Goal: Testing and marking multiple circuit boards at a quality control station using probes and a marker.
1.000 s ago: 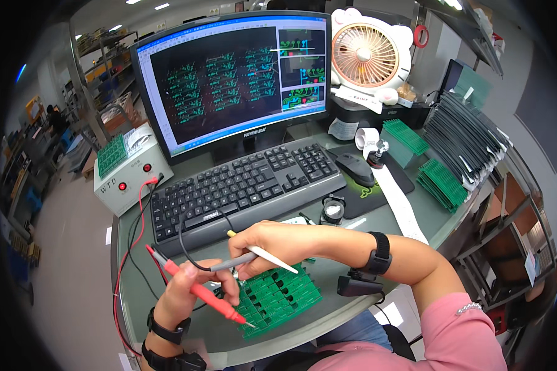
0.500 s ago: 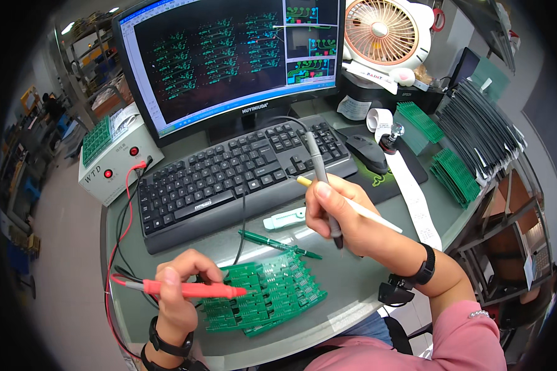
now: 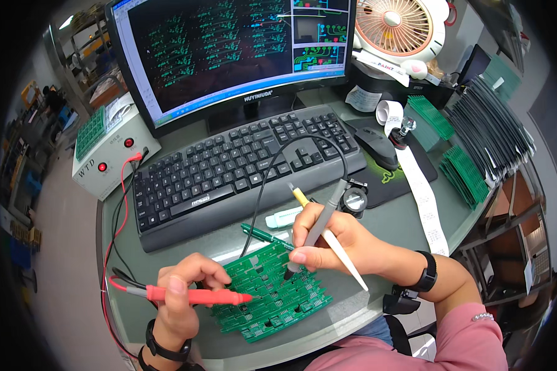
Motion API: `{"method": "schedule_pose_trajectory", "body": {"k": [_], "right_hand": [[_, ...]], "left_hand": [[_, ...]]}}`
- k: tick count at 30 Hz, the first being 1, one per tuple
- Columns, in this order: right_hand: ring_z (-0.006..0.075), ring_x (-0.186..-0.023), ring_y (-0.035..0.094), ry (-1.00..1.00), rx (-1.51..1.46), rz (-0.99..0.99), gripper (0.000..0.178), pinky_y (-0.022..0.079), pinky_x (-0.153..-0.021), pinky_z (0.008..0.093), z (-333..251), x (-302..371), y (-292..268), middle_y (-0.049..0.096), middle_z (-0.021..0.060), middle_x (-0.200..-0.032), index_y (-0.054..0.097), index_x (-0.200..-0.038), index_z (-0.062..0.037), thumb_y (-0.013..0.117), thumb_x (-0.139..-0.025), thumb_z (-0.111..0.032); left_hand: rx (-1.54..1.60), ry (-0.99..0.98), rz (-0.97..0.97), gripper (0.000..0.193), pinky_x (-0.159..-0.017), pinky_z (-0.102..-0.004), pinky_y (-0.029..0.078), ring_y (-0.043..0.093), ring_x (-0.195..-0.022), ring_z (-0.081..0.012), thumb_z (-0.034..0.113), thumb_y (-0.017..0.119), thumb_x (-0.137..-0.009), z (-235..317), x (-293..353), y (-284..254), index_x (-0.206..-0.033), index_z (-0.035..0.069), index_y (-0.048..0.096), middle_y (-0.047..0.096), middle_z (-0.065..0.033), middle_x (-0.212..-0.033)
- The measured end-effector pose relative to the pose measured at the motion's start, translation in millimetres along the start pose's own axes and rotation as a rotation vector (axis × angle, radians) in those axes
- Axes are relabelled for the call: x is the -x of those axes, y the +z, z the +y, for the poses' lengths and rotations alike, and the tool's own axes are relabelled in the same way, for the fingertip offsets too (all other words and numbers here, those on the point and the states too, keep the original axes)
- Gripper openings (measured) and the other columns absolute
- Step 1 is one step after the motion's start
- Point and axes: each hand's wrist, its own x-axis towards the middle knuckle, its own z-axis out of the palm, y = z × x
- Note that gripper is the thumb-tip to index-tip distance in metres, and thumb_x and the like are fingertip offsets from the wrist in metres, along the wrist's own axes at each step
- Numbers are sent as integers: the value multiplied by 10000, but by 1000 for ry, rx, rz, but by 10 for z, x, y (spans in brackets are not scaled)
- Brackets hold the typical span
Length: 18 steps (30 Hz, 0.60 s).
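Observation:
My left hand [image 3: 181, 300] is closed around a red test probe [image 3: 213, 297], its tip at the surface of a green circuit board panel [image 3: 278, 315]. Some fingers of that hand rest by the panel's left edge. In my right hand [image 3: 353, 244] is a grey test probe [image 3: 325, 217], its black tip pointing down at the panel's upper middle; contact cannot be told. The same hand also grips a slim white stick with a yellow band [image 3: 345, 263], slanting across the fingers. A green pen [image 3: 265, 235] and a pale green marker [image 3: 283, 219] lie just beyond the panel.
A black keyboard [image 3: 229, 179] sits below a monitor [image 3: 223, 55] showing a board layout. To its right are a round magnifier [image 3: 354, 200], a mouse [image 3: 375, 148] and a paper strip [image 3: 421, 198]. Board stacks [image 3: 464, 176] stand at right; a white tester box [image 3: 114, 151] stands left, wired.
My right hand has come down and left, bringing the grey probe's tip to the board panel. The magnifier has come into sight. My left hand stays nearly in place.

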Motion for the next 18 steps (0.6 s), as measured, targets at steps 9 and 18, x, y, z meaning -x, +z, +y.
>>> {"method": "schedule_pose_trajectory", "body": {"k": [9,18], "right_hand": [[71,-711,528,-113,218,-16,212,422,-613,231,140,26,0,534,-4,-792,521,-940,-62,685,-896,-188],[80,-738,541,-170,225,3,202,441,-631,238,136,45,7,547,8,-810,526,-931,-50,689,-890,-162]], "left_hand": [[190,-86,-124,285,-581,-236,522,633,-599,-106,256,590,-929,87,-63,45,-855,-13,650,680,-71,-749],[1,-61,-138,157,-614,-224,523,663,-671,-101,77,721,-792,61,-46,12,-871,-7,614,693,-73,-766]]}}
